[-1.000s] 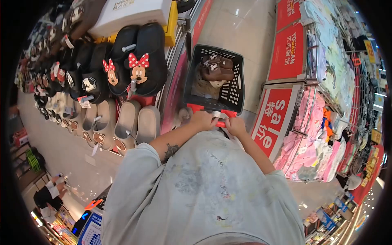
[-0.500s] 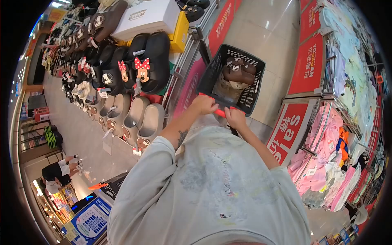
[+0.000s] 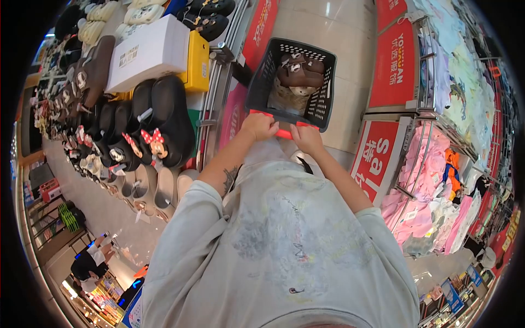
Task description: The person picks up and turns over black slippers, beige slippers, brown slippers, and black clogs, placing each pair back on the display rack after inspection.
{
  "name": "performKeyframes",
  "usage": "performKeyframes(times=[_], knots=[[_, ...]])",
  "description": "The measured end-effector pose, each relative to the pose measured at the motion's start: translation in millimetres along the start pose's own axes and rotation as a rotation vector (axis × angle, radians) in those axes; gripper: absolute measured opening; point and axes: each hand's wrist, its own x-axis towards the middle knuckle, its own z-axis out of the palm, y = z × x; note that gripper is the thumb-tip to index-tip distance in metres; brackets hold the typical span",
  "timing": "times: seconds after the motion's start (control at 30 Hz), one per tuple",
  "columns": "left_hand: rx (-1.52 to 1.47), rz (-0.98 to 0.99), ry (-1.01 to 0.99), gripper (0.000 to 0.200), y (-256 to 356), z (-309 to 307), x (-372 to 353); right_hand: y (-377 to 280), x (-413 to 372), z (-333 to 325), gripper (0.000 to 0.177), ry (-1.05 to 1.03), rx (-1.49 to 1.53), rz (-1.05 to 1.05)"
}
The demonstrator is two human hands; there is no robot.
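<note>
My left hand (image 3: 259, 127) is closed around the left part of a red handle (image 3: 284, 133). On the right part of that handle, my right hand (image 3: 307, 138) has its fingers wrapped too. The handle joins the near side of a black shopping basket (image 3: 326, 90) with perforated walls, in front of my body. Inside lies a pair of brown slippers (image 3: 302, 71) with small charms. Beneath them is a pale, dark-spotted item in clear plastic wrapping (image 3: 287, 101); its kind is partly hidden.
At left, a shoe display holds black slippers (image 3: 174, 123), beige clogs (image 3: 165, 191), a white box (image 3: 147, 54) and a yellow box (image 3: 198, 63). Racks of folded clothes (image 3: 426, 164) with a red sale sign (image 3: 374, 158) line the right. Tiled floor (image 3: 350, 33) runs between. A person (image 3: 90, 265) is far left.
The basket and both hands sit further left and higher in view. The shoe display has shifted left and slid partly behind my sleeve. Both hands keep their grip on the handle.
</note>
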Motion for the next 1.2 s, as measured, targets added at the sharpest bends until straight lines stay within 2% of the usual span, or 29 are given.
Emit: performKeyframes(times=[0.23, 0.47, 0.57, 0.7, 0.77, 0.87, 0.93, 0.97, 1.03, 1.2], knots=[[-0.05, 0.055, -0.003, 0.042, 4, -37, 59, 14, 47, -40, 0.048, 0.049, 0.011, 0.033], [-0.143, 0.065, 0.023, 0.042, 5, -50, 122, 39, 101, -81, 0.045, -0.018, -0.08, 0.138], [-0.13, 0.028, 0.002, 0.04, 9, -62, 150, 47, 118, -96, 0.044, 0.059, -0.093, 0.103], [-0.15, 0.013, -0.046, 0.039, 12, -68, 173, 57, 143, -117, 0.043, 0.013, -0.105, 0.147], [-0.163, -0.016, -0.072, 0.039, 13, -67, 181, 56, 151, -130, 0.044, 0.003, -0.112, 0.067], [-0.216, 0.011, -0.014, 0.036, 5, -75, 190, 73, 168, -130, 0.043, -0.074, -0.066, 0.05], [-0.296, -0.01, 0.129, 0.035, 6, -73, 184, 76, 168, -125, 0.042, -0.096, -0.041, 0.041], [-0.268, 0.018, 0.107, 0.035, 3, -76, 186, 77, 176, -125, 0.04, -0.11, -0.055, 0.01], [-0.195, -0.065, 0.027, 0.033, 4, -79, 192, 79, 180, -127, 0.038, -0.078, -0.006, 0.026], [-0.306, -0.079, -0.101, 0.03, 7, -98, 199, 74, 187, -137, 0.034, -0.145, 0.029, 0.005]])
